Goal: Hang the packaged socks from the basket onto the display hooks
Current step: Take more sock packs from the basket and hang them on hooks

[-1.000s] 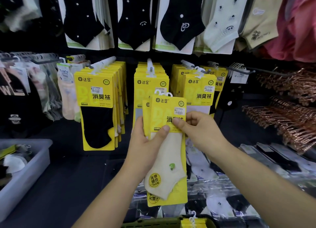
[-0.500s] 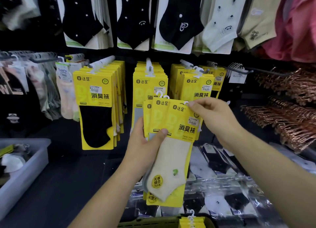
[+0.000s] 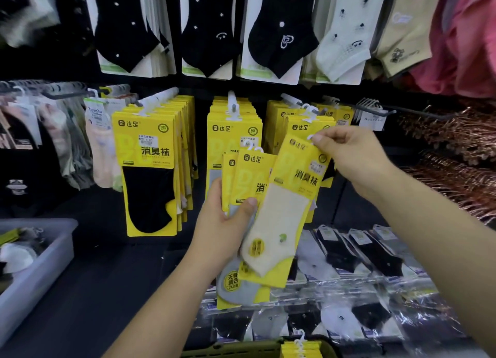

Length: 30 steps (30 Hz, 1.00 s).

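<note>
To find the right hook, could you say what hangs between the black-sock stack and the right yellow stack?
Head view: a middle yellow stack, partly behind packs in the left hand.

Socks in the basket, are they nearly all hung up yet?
Not yet. Many yellow packs already hang on the hooks. The right hand pinches the top of one cream sock pack, tilted away from the bunch the left hand grips. None of those is hooked, and more packs sit in the green basket.

At my left a grey bin [image 3: 35, 285] sits on the dark table [image 3: 120, 277], odds and ends inside. At my right hang rows of copper hangers [image 3: 461, 142], a pink garment [image 3: 467, 48] above them.
</note>
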Each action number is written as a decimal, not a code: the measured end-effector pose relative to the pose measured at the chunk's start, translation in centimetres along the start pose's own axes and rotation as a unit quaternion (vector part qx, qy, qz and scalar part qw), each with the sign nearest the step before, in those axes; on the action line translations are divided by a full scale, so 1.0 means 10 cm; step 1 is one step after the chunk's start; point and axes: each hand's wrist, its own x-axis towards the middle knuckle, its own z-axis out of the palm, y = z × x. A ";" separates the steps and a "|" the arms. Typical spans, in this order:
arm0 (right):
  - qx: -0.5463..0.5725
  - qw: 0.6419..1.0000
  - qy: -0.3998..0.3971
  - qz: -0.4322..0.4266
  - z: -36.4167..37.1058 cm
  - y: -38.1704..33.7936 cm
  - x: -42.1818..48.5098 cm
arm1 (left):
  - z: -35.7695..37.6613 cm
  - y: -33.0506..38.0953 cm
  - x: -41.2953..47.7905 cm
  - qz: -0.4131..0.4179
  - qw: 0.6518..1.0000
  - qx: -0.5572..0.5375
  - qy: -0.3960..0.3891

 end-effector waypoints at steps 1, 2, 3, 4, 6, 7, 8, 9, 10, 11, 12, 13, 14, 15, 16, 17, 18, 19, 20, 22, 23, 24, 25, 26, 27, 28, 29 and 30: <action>0.005 1.000 0.018 0.000 -0.04 -0.02 0.07 | -0.03 0.00 0.01 0.002 1.000 -0.001 0.004; 0.006 0.999 0.032 -0.001 -0.07 -0.03 0.14 | -0.06 0.00 0.02 0.004 1.000 -0.002 0.007; 0.005 0.999 0.043 -0.006 -0.10 -0.04 0.21 | -0.08 0.01 0.03 0.006 1.000 -0.002 0.009; 0.004 0.999 0.050 -0.015 -0.12 -0.06 0.27 | -0.10 0.01 0.04 0.009 1.000 -0.003 0.009; -0.014 0.997 0.061 -0.037 -0.15 -0.07 0.39 | -0.13 0.02 0.06 0.011 1.000 -0.001 0.009; -0.034 0.996 0.064 -0.048 -0.14 -0.07 0.43 | -0.14 0.02 0.06 0.011 1.000 0.000 0.009; -0.055 0.994 0.066 -0.061 -0.14 -0.07 0.47 | -0.15 0.02 0.07 0.011 1.000 0.002 0.009; -0.075 0.992 0.066 -0.077 -0.13 -0.07 0.50 | -0.15 0.02 0.07 0.012 1.000 0.002 0.010; -0.091 0.989 0.065 -0.095 -0.11 -0.08 0.52 | -0.14 0.02 0.07 0.012 1.000 0.001 0.011; -0.109 0.986 0.061 -0.111 -0.10 -0.08 0.54 | -0.14 0.03 0.07 0.012 1.000 0.000 0.011; -0.126 0.983 0.057 -0.122 -0.09 -0.09 0.54 | -0.14 0.03 0.07 0.013 1.000 -0.001 0.010; -0.142 0.980 0.053 -0.130 -0.08 -0.09 0.53 | -0.13 0.03 0.07 0.013 1.000 -0.002 0.009; -0.154 0.977 0.052 -0.136 -0.07 -0.08 0.52 | -0.13 0.03 0.06 0.013 1.000 -0.003 0.008; -0.164 0.975 0.054 -0.142 -0.06 -0.06 0.51 | -0.12 0.03 0.06 0.011 1.000 -0.005 0.008; -0.170 0.973 0.059 -0.147 -0.06 -0.05 0.49 | -0.11 0.04 0.06 0.010 1.000 -0.008 0.008; -0.176 0.971 0.069 -0.149 -0.06 -0.03 0.46 | -0.11 0.04 0.05 0.007 1.000 -0.013 0.007; -0.183 0.968 0.086 -0.151 -0.06 -0.01 0.42 | -0.10 0.04 0.05 0.005 1.000 -0.017 0.005; -0.188 0.964 0.108 -0.152 -0.07 0.02 0.38 | -0.10 0.04 0.05 0.001 1.000 -0.022 0.005; -0.191 0.961 0.129 -0.150 -0.07 0.04 0.32 | -0.10 0.04 0.05 -0.003 1.000 -0.025 0.004; -0.179 0.961 0.155 -0.143 -0.03 0.08 0.14 | -0.09 0.04 0.04 -0.009 1.000 -0.028 0.001; -0.159 0.965 0.155 -0.138 0.02 0.10 0.01 | -0.08 0.04 0.04 -0.010 0.999 -0.030 0.001; -0.132 0.973 0.138 -0.127 0.07 0.12 -0.11 | -0.08 0.04 0.03 -0.010 0.999 -0.033 0.001; -0.101 0.984 0.106 -0.104 0.14 0.14 -0.24 | -0.07 0.05 0.03 -0.011 0.999 -0.035 0.000; -0.071 0.993 0.061 -0.072 0.21 0.15 -0.36 | -0.06 0.06 0.03 -0.012 0.999 -0.037 -0.002; -0.045 0.998 0.011 -0.034 0.28 0.17 -0.47 | -0.04 0.06 0.02 -0.015 0.999 -0.038 -0.006; -0.023 0.999 -0.033 0.002 0.34 0.18 -0.55 | -0.03 0.07 0.01 -0.018 0.999 -0.040 -0.010; -0.003 0.997 -0.064 0.031 0.40 0.20 -0.61 | -0.01 0.07 0.00 -0.020 0.999 -0.040 -0.012; 0.016 0.996 -0.077 0.049 0.44 0.21 -0.64 | 0.01 0.07 -0.01 -0.023 0.999 -0.040 -0.012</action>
